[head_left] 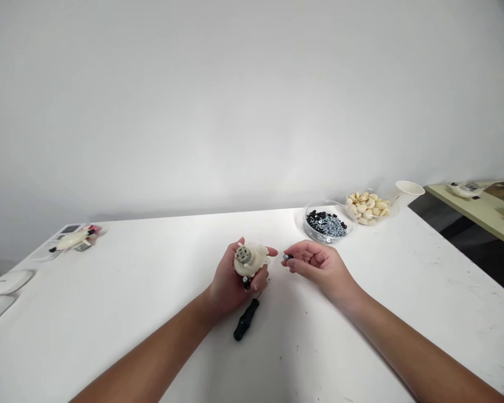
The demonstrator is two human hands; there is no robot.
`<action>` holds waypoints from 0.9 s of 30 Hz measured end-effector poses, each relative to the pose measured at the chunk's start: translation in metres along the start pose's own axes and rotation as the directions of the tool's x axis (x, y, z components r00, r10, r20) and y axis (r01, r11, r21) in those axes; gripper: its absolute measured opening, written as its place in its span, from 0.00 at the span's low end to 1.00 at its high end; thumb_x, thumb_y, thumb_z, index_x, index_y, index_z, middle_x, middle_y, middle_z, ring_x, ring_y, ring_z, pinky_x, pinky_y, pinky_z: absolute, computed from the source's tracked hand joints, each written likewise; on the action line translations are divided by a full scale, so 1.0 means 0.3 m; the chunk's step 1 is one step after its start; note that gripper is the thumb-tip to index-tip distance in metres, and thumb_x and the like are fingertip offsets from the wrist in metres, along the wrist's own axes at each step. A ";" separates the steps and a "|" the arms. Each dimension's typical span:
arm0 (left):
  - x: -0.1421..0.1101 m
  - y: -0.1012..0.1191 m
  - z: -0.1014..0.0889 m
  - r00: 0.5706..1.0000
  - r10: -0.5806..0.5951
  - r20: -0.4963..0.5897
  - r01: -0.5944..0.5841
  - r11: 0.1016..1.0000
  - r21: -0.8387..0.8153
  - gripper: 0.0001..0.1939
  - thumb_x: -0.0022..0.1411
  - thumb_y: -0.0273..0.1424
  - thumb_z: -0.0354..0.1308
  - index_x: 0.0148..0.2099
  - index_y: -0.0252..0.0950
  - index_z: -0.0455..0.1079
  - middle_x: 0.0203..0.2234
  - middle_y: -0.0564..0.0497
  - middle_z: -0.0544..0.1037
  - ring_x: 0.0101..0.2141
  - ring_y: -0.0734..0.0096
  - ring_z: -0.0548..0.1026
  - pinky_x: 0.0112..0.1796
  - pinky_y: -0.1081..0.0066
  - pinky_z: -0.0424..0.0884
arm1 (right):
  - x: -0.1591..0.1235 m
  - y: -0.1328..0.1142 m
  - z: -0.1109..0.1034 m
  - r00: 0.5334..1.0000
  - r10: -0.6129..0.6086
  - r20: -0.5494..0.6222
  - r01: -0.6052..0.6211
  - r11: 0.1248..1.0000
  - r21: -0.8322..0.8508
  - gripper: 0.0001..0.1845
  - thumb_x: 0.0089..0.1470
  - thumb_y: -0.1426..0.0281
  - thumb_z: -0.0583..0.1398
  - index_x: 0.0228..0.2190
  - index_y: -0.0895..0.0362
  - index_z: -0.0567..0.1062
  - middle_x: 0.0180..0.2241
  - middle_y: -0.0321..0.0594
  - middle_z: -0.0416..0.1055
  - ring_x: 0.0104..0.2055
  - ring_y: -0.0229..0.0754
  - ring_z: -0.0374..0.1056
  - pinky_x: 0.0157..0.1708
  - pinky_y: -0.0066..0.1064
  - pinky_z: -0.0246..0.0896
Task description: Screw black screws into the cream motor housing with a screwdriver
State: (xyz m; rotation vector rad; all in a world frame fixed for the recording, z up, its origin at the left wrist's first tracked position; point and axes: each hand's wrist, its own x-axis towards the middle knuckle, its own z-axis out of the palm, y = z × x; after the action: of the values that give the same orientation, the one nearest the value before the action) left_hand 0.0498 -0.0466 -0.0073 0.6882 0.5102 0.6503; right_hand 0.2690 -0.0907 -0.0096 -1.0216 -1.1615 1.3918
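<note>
My left hand [232, 280] is closed around a cream plastic housing with a small motor [250, 259] set in its face. At the housing's lower edge sits a black rubber foot with a screw [246, 281]. Just to the right, my right hand [315, 263] pinches a similar small black rubber piece with a screw [288, 257] between thumb and fingertips, a short gap away from the housing. A black-handled screwdriver [246, 322] lies on the table below my left hand; its tip is partly hidden by the fingers.
A clear round dish [326, 239] at the back right holds screws and black rubber pieces. Beside it, another clear container holds cream round parts [367, 206], next to a white cup [409, 190]. Another motor assembly [73, 240] lies far left. A greenish side table [457, 204] stands right.
</note>
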 end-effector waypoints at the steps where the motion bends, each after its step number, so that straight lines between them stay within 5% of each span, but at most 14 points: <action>1: -0.002 -0.002 -0.001 1.000 -0.011 0.012 0.011 1.000 0.020 0.35 0.74 0.53 0.36 0.48 0.30 0.75 0.12 0.53 0.65 0.16 0.74 0.55 0.24 0.71 0.54 | -0.003 -0.002 0.002 1.000 -0.002 0.009 0.002 1.000 -0.002 0.16 0.55 0.60 0.73 0.41 0.55 0.83 0.38 0.43 0.82 0.40 0.42 0.77 0.42 0.35 0.71; 9: -0.004 -0.009 0.003 1.000 0.004 0.018 -0.005 0.998 0.067 0.28 0.66 0.48 0.46 0.48 0.30 0.76 0.22 0.48 0.72 0.22 0.70 0.66 0.26 0.70 0.59 | -0.021 -0.014 0.004 0.999 -0.036 0.005 0.036 0.996 -0.087 0.13 0.60 0.59 0.70 0.41 0.55 0.78 0.35 0.41 0.81 0.38 0.43 0.76 0.43 0.39 0.71; 15: -0.005 -0.003 -0.002 0.997 -0.044 0.069 0.042 0.999 0.034 0.28 0.57 0.43 0.53 0.53 0.29 0.75 0.29 0.45 0.74 0.28 0.68 0.68 0.21 0.75 0.52 | -0.019 -0.014 0.000 0.988 -0.136 -0.079 0.111 0.961 -0.255 0.11 0.64 0.60 0.66 0.43 0.52 0.78 0.35 0.37 0.74 0.39 0.43 0.70 0.43 0.38 0.65; 20: 0.006 -0.013 -0.014 1.000 -0.002 0.027 0.003 1.000 -0.031 0.27 0.67 0.41 0.53 0.59 0.28 0.74 0.40 0.40 0.77 0.31 0.68 0.69 0.25 0.73 0.63 | -0.014 -0.006 -0.005 0.979 -0.161 -0.127 0.118 0.947 -0.298 0.09 0.62 0.60 0.68 0.40 0.51 0.79 0.28 0.33 0.64 0.33 0.40 0.60 0.36 0.35 0.57; 27: 0.015 -0.003 -0.002 0.999 0.033 -0.003 -0.033 0.997 -0.066 0.16 0.70 0.33 0.62 0.59 0.41 0.72 0.54 0.44 0.75 0.47 0.63 0.77 0.42 0.68 0.75 | -0.008 0.005 -0.009 0.986 -0.128 -0.105 0.103 0.970 -0.218 0.12 0.58 0.60 0.71 0.40 0.52 0.81 0.32 0.36 0.73 0.34 0.41 0.67 0.37 0.34 0.62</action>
State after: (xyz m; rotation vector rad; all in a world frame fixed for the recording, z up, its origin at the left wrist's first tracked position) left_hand 0.0528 -0.0439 -0.0093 0.6348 0.4782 0.6962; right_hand 0.2716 -0.0929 -0.0114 -1.1507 -1.2797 1.1174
